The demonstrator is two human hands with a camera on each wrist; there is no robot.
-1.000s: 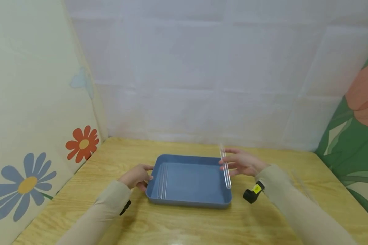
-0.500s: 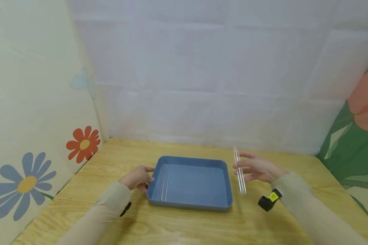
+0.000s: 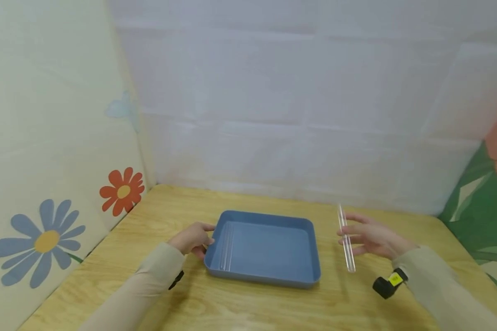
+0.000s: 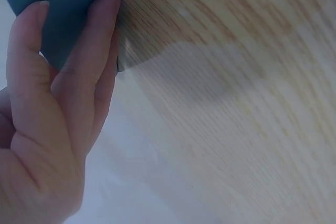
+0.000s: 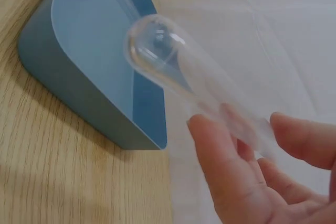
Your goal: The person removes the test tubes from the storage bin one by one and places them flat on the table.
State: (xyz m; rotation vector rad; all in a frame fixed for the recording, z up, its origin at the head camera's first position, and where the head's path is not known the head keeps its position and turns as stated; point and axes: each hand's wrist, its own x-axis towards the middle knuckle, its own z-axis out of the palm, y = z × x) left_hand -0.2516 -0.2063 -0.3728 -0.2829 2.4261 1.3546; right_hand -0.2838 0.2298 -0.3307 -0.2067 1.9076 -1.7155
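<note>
A blue rectangular tray (image 3: 275, 250) sits on the wooden table. At its left wall, my left hand (image 3: 191, 238) grips the edge, thumb at the rim; the left wrist view shows the fingers (image 4: 84, 59) against the blue side. Clear tubes (image 3: 227, 248) lie side by side along the tray's left end. To the right of the tray, my right hand (image 3: 374, 236) pinches a clear test tube (image 3: 348, 250) between thumb and fingers, raised over the table. In the right wrist view its rounded closed end (image 5: 155, 40) points toward the tray.
The wooden table (image 3: 232, 308) extends around the tray. A white cloth backdrop (image 3: 248, 115) hangs behind it, with flower-printed panels at the left (image 3: 45, 138) and right (image 3: 472, 197). A black wrist camera (image 3: 389, 282) is strapped under my right wrist.
My right hand has moved right with the test tube, from over the tray's right edge to beyond it. My left hand stays at the tray's left edge. The head view has shifted slightly.
</note>
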